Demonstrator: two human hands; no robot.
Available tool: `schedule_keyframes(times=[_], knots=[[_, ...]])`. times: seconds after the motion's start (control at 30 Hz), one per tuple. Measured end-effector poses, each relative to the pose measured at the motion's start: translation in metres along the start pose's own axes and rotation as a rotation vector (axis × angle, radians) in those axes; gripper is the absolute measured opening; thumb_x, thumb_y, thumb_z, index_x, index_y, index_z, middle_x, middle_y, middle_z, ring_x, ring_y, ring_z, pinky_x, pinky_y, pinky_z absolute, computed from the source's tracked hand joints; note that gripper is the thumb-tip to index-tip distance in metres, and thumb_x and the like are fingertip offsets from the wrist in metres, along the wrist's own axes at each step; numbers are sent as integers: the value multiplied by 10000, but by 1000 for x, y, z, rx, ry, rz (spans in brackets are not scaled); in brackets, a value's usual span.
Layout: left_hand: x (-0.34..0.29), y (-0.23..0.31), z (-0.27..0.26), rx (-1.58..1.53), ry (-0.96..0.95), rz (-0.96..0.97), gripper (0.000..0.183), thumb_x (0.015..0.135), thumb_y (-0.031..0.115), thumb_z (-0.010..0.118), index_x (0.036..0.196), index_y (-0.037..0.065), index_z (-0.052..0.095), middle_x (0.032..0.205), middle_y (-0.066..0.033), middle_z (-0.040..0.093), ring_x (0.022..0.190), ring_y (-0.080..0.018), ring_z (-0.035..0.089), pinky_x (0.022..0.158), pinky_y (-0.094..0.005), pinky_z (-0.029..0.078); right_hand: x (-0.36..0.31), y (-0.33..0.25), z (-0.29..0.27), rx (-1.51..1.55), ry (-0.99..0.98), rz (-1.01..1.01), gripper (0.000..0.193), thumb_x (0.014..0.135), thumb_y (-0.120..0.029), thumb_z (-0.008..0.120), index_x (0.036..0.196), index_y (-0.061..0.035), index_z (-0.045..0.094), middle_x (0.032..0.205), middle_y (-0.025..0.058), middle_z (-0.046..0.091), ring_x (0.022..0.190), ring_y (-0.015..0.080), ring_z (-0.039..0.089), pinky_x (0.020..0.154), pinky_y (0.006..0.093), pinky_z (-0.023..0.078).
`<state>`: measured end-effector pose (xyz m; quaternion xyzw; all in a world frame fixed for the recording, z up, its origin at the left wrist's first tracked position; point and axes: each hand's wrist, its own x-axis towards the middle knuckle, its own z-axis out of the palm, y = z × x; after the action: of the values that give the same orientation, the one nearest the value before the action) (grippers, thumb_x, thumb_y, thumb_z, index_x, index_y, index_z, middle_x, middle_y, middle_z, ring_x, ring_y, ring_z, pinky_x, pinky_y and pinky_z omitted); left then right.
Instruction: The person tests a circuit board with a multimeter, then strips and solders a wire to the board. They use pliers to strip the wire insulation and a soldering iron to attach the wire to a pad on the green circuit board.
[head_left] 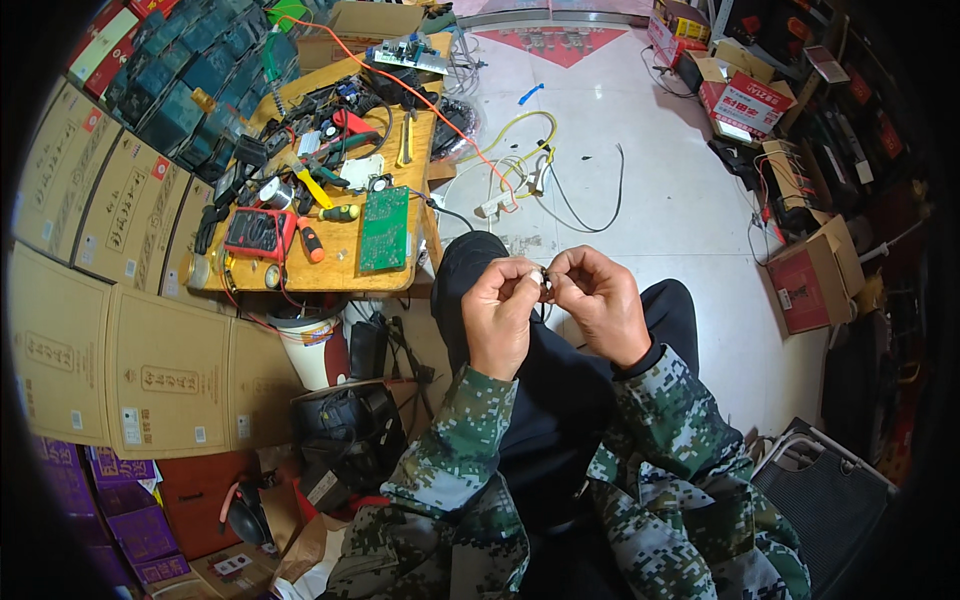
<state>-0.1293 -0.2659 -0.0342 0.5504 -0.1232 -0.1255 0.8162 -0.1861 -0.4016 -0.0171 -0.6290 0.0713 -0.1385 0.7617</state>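
Above my knees, my left hand [503, 310] and my right hand [604, 305] meet at the fingertips. Both are closed in a pinch on one small dark piece [545, 283] with a light spot. The fingers cover most of it, so its kind does not show. A thin dark strand seems to hang just below the fingertips. To the left of my hands, a green circuit board [384, 230] lies on the near right corner of the wooden table [335, 278].
The table carries a red multimeter [260, 232], an orange-handled screwdriver [311, 240], a solder spool [276, 193] and tangled cables. A white power strip [497, 205] with cords lies on the floor. Cardboard boxes [160, 390] stand at left, an open carton [815, 275] at right. A bin [312, 350] sits below the table.
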Motion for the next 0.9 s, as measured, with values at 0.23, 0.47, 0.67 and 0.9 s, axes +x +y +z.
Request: schedule_keyframes(times=[0.23,0.47,0.67,0.9], knots=[[1,-9,-1,-74,-52,-104,111,1004,65,653,1068,-25,664,930,-33,687,817,-90,637,763,-258,533,0,10,-6,76,-2,23,37,995,-2,638,1003,16,606,917,8,651,857,80,646,764,242,535],[-4,-19,-2,-33,-122,-138,248,1049,212,676,1122,-25,686,907,-36,695,789,-97,653,723,-255,536,-1,9,-7,50,24,33,31,1002,14,620,1001,38,600,887,32,632,769,85,613,716,248,525],[-5,-28,-13,-72,-132,-103,239,1051,214,672,1061,-23,700,879,-23,704,829,-90,637,798,-259,521,4,7,-14,-61,-39,91,133,1004,-84,647,1061,28,690,903,18,656,812,107,594,773,268,500],[-5,-36,-34,-162,-161,-213,227,1051,223,675,1077,-2,701,937,-12,676,864,-74,598,816,-252,497,10,14,-8,-145,-162,124,121,999,-68,676,1027,40,723,909,27,691,776,97,592,722,249,493]])
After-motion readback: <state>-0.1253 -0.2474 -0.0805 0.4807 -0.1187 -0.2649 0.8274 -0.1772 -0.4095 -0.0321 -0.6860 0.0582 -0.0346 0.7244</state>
